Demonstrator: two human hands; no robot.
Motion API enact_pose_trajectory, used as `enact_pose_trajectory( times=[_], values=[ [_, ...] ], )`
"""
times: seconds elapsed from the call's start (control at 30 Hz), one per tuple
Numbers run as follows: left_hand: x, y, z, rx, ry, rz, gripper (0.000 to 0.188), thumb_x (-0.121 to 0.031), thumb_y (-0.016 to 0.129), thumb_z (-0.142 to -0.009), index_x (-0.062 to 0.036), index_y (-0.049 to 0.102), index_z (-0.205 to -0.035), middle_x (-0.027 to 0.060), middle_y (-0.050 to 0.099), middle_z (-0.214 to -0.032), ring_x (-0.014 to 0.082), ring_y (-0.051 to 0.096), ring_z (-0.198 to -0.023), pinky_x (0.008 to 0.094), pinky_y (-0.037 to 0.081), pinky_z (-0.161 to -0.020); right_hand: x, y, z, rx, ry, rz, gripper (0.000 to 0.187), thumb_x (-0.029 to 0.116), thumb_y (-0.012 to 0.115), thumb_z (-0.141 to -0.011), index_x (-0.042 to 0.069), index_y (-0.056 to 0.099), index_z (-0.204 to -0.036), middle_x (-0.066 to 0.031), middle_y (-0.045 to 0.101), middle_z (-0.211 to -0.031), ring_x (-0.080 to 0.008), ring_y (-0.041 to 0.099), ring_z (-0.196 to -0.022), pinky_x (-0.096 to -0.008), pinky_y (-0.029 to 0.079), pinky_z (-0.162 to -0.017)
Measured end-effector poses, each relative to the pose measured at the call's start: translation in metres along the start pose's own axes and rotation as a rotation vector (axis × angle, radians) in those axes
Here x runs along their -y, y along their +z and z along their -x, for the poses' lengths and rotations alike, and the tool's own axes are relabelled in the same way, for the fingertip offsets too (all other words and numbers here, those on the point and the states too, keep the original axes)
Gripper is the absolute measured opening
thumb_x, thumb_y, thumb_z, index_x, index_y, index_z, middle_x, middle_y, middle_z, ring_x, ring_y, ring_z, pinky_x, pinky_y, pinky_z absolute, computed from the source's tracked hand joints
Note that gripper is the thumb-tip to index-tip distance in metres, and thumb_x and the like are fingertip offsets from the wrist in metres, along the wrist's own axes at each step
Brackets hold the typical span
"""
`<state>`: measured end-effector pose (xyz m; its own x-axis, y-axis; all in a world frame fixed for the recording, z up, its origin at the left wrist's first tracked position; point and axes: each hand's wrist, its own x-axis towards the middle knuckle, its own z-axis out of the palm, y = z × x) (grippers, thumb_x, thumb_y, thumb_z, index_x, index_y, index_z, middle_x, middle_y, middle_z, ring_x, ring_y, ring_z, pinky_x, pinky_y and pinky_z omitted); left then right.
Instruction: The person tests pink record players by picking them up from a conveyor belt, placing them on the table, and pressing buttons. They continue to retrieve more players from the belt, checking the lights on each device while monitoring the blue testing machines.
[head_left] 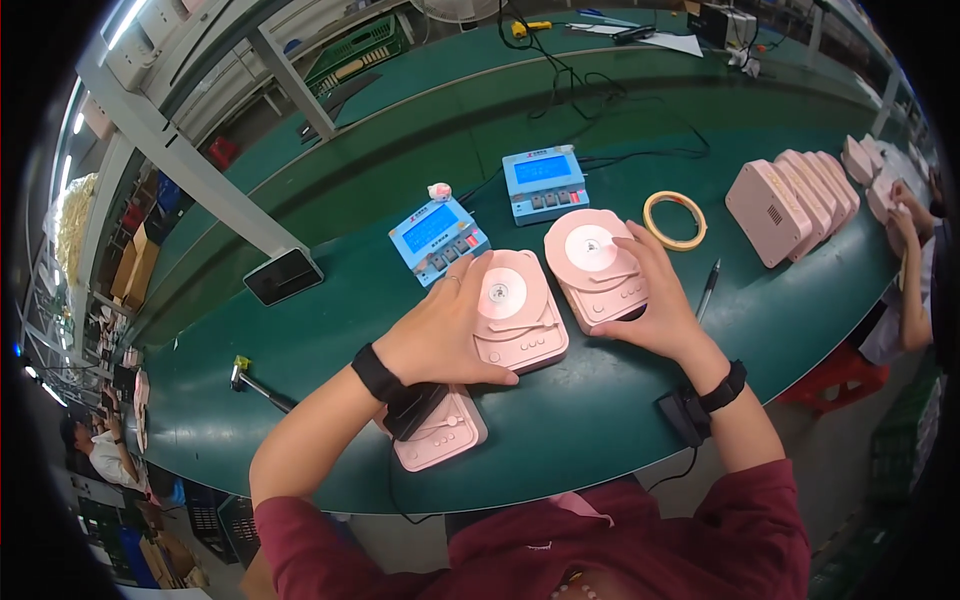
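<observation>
Two pink devices shaped like small record players stand side by side on the green table, each with a white disc on top. My left hand grips the left pink record player, fingers along its far left edge and thumb at its near edge. Around the right side of the other pink record player my right hand is wrapped, thumb near its front corner. A third pink record player lies nearer to me, partly hidden under my left wrist and its black strap.
Behind the devices stand two blue testers with screens, one left and one right. A tape roll and a pen lie right. Several pink housings stand farther right, near another person's hands. A small hammer lies left.
</observation>
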<state>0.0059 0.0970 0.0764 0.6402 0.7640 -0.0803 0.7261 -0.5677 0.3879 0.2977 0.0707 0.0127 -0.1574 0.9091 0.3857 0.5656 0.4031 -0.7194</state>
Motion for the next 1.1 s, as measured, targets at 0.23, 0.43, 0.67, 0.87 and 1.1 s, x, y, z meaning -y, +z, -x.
enact_pose_trajectory(
  times=[0.23, 0.43, 0.67, 0.87, 1.1],
  values=[
    [-0.003, 0.002, -0.005, -0.019, -0.059, 0.069, 0.126, -0.041, 0.087, -0.049, -0.0022, 0.017, -0.147, 0.0332, 0.019, -0.146, 0.0520, 0.030, -0.132, 0.0493, 0.033, -0.109, 0.001, -0.003, -0.002, 0.009, 0.017, 0.011, 0.100, 0.032, 0.092, -0.050, 0.011, 0.043, -0.135, -0.0185, 0.030, -0.149, -0.0368, 0.031, -0.139, -0.0441, 0.030, -0.112],
    [-0.017, -0.004, 0.012, -0.278, 0.025, 0.002, 0.121, -0.033, 0.085, -0.044, -0.0076, 0.024, -0.145, 0.0291, 0.025, -0.142, 0.0495, 0.037, -0.126, 0.0510, 0.036, -0.104, -0.003, -0.001, -0.003, 0.012, 0.002, 0.000, 0.100, 0.031, 0.092, -0.050, 0.010, 0.043, -0.135, -0.0185, 0.031, -0.149, -0.0371, 0.032, -0.138, -0.0443, 0.031, -0.112],
    [-0.004, -0.048, 0.085, -0.694, 0.206, -0.075, 0.113, -0.033, 0.083, -0.043, -0.0074, 0.035, -0.141, 0.0272, 0.029, -0.141, 0.0459, 0.038, -0.125, 0.0488, 0.034, -0.104, -0.005, 0.002, 0.000, 0.011, -0.042, -0.037, 0.098, 0.031, 0.091, -0.051, 0.009, 0.045, -0.134, -0.0192, 0.032, -0.148, -0.0372, 0.033, -0.138, -0.0441, 0.031, -0.111],
    [0.073, -0.034, 0.158, -0.754, -0.183, 0.090, 0.119, -0.040, 0.081, -0.043, -0.0047, 0.031, -0.144, 0.0248, 0.034, -0.141, 0.0394, 0.036, -0.132, 0.0462, 0.031, -0.108, -0.009, 0.003, -0.001, -0.012, -0.068, 0.018, 0.092, 0.032, 0.088, -0.054, 0.007, 0.046, -0.132, -0.0199, 0.034, -0.148, -0.0363, 0.034, -0.137, -0.0433, 0.030, -0.112],
    [0.137, -0.014, 0.176, -0.695, -0.231, 0.298, 0.115, -0.044, 0.079, -0.052, -0.0042, 0.027, -0.147, 0.0219, 0.033, -0.144, 0.0373, 0.034, -0.135, 0.0443, 0.029, -0.110, -0.007, 0.003, 0.001, -0.011, -0.044, 0.016, 0.089, 0.029, 0.085, -0.056, 0.006, 0.046, -0.133, -0.0191, 0.035, -0.147, -0.0348, 0.036, -0.136, -0.0424, 0.029, -0.112]
  ],
)
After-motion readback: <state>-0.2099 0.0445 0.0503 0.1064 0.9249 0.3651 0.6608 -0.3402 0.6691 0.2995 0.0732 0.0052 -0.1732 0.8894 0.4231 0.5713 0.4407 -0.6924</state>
